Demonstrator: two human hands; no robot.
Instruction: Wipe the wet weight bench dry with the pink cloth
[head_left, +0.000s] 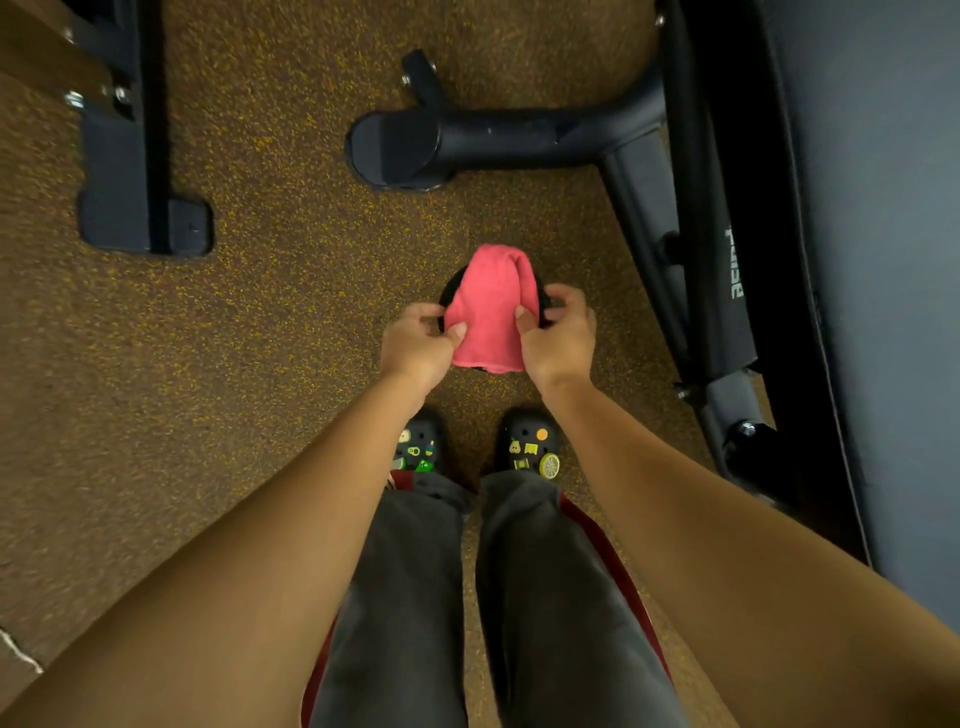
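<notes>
I stand holding the pink terry cloth (491, 312) over the speckled brown rubber floor (260, 312), my left hand (421, 345) and right hand (558, 338) each pinching a side edge. Wiping hasn't begun, I judge; next I must turn right to the dark padded weight bench (883, 260).

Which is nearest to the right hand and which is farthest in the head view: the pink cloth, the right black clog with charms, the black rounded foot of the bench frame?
1. Pink cloth: pinched by the right hand, on its left.
2. Right black clog with charms: below the hand, on the floor.
3. Black rounded foot of the bench frame: far up and left.
</notes>
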